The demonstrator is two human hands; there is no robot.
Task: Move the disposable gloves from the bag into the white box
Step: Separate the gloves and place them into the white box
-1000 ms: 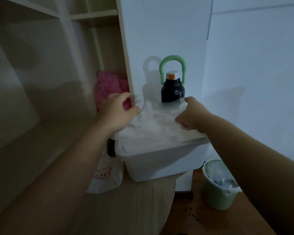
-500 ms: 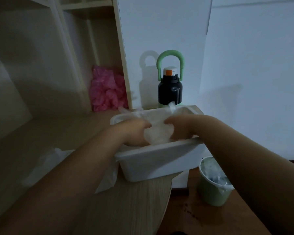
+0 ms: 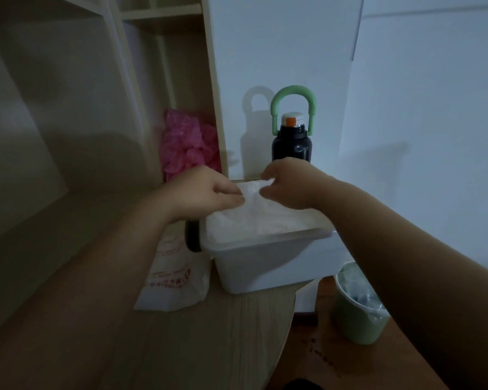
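Head view, dim light. White box is set at the rounded end of a wooden desk. Disposable gloves are seen as a pale crumpled heap filling the box to its rim, with a peak of thin film raised above the box's far edge. Left hand is held over the box's far left corner, with fingers drawn together in a narrow pinch on that raised film. Right hand is held over the box's far edge, just right of the left hand. Its fingers are curled, and thumb and forefinger are closed on the same film. Whether one glove or several are caught cannot be told. The hands are near each other, not touching.

Bag, white with red print, is laid on the desk just left of the box; contact with the box wall cannot be told. A dark object, not identifiable, is seen between the bag and the box's left wall. Black bottle with a green loop handle is stood upright behind the box. Pink crinkled bundle is lodged in a shelf unit compartment behind and left of the box. Green bin with a clear liner is placed on the floor, right of and below the box.
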